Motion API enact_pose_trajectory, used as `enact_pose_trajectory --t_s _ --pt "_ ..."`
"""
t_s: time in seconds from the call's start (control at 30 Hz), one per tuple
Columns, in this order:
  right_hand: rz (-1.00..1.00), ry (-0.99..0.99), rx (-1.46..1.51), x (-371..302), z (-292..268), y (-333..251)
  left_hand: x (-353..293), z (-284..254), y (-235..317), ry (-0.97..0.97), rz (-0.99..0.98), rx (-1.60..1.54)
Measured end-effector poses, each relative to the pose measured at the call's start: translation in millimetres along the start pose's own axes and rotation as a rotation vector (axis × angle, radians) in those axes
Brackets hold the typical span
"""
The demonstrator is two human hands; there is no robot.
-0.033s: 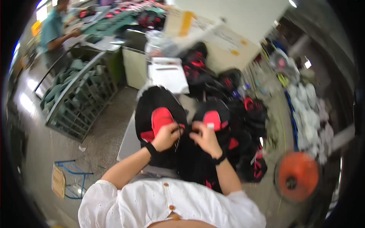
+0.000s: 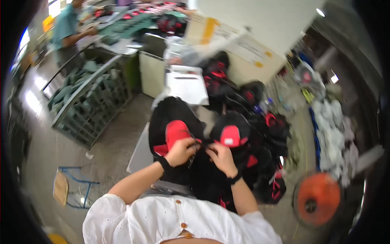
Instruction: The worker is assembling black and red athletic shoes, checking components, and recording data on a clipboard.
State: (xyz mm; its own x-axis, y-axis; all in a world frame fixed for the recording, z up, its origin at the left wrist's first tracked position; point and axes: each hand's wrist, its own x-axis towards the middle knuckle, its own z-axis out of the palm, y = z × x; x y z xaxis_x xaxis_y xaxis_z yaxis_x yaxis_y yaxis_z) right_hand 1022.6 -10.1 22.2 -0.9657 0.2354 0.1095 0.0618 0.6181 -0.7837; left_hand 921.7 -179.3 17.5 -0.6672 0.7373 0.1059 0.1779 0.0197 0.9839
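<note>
Two black fabric pieces with red panels lie side by side before me, a larger left piece (image 2: 175, 129) and a right piece (image 2: 230, 134) with a small white label. My left hand (image 2: 181, 152) is closed over the left piece's lower right edge, fingertips together. Something thin and dark shows at its fingers, too blurred to name. Close beside it, my right hand (image 2: 222, 157) pinches dark material just below the right piece. Between the hands the black material runs together, so its edges are hard to separate. Each wrist wears a black band.
More black-and-red pieces (image 2: 270, 122) are heaped to the right. A white sheet (image 2: 187, 87) lies beyond my hands. At left stand a metal cart (image 2: 91, 105) of grey-green pieces and a blue-framed stool (image 2: 61, 187). An orange fan (image 2: 319, 198) stands at right; a person (image 2: 67, 30) works far left.
The whole view has shifted slightly, scene moving right and down. My right hand's fingers have come nearer my left hand, and the gap between them has narrowed.
</note>
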Motion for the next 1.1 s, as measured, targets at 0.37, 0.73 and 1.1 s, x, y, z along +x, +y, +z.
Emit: enact_pose_trajectory --t_s 0.37,0.73,1.1 --pt "-0.182 0.935 0.643 -61.8 -86.1 -51.0 -104.3 -72.4 -18.9 0.330 -0.007 -0.206" --pt "-0.657 0.796 0.704 -28.5 37.3 -293.4 -386.8 -282.5 25.4 1.011 -0.007 -0.454" --pt "-0.535 -0.129 1.171 95.0 339.9 -502.6 -662.1 -433.4 1.2 2.120 0.116 -0.232"
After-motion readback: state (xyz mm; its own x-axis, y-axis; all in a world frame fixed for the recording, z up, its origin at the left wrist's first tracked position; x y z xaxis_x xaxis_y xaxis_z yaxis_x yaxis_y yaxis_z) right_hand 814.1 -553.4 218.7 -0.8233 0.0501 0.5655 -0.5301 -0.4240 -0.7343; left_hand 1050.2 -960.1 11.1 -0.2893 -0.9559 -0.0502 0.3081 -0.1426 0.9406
